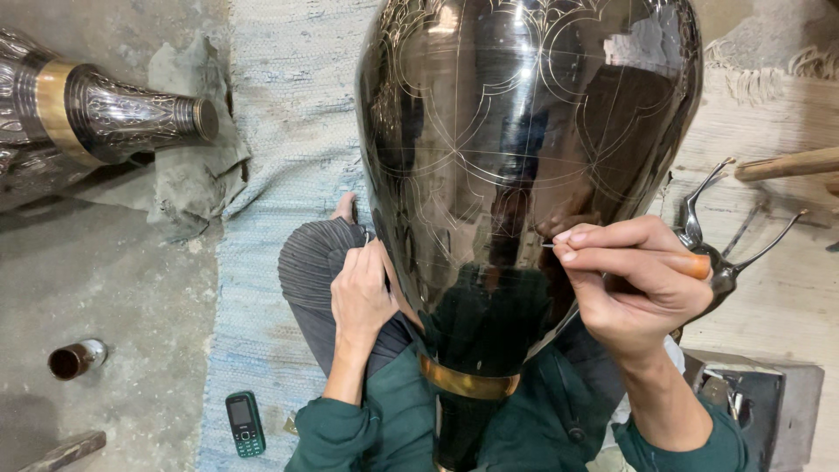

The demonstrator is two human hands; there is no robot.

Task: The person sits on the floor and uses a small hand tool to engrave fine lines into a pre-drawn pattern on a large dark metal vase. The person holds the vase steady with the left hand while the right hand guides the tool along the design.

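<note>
- A seated person steadies a large, dark, polished metal vase [524,157] across the lap, its brass-banded neck [468,385] pointing toward the body and its belly rising over a pale woven rug [280,114].
- The right hand [634,280] is closed in a pen-like pinch around a slim engraving tool with an orange handle [695,265], its tip meeting the vase's right flank among fine scribed lines.
- The left hand [360,297] is curled against the vase's left side; it seems to pinch something thin, though what cannot be made out.
- Judged from the grip, clean work here calls for light, even pressure, the tool following the scribed guides, and the left hand bracing the slick surface against rolling.
- A second engraved vessel [114,114] lies at upper left; a green mobile phone [246,424] rests on the rug's edge, metal calipers [725,253] just beyond the right hand.
</note>
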